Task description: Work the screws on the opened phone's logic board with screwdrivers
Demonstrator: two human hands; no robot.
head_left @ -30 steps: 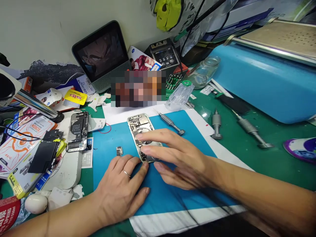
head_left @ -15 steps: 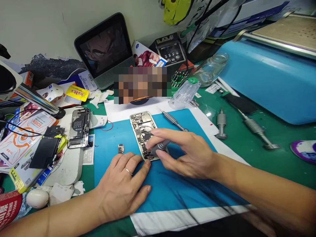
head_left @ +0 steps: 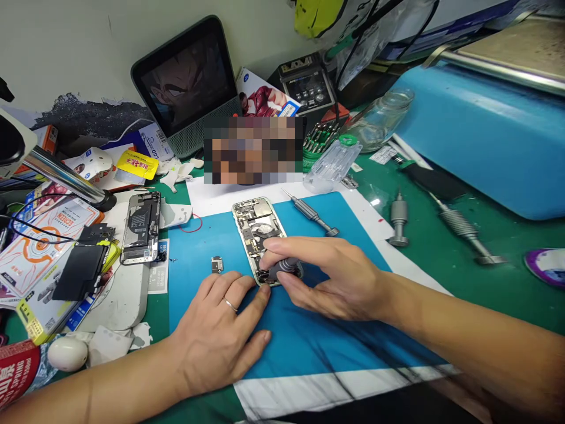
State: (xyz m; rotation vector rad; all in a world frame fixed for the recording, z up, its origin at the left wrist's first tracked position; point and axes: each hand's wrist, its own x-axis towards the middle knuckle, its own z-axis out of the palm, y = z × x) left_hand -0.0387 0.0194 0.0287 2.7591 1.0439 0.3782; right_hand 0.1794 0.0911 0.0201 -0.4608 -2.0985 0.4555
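Observation:
An opened phone [head_left: 255,227] with its inner boards bare lies on a blue mat [head_left: 304,347]. My right hand [head_left: 331,274] is closed round a grey screwdriver [head_left: 285,268], thumb and fingers on its handle, over the phone's lower end; the driver's tip is hidden. My left hand [head_left: 225,330] rests flat on the mat, fingers apart, with the index fingertip against the phone's bottom edge. Just above its knuckles lies a small metal phone part [head_left: 216,264]. A second grey screwdriver [head_left: 309,215] lies on the mat right of the phone.
At left, a phone screen assembly [head_left: 141,228] lies beside boxes and a black sheet-like part [head_left: 79,272]. Two more grey drivers [head_left: 399,221] are on the green table at right. Behind stand a display [head_left: 185,79], a bit holder [head_left: 320,140] and a glass jar [head_left: 384,118].
The screwdriver in my right hand has tilted, its handle end swinging slightly right. My left hand stays in place at the phone's edge. The view has shifted a little.

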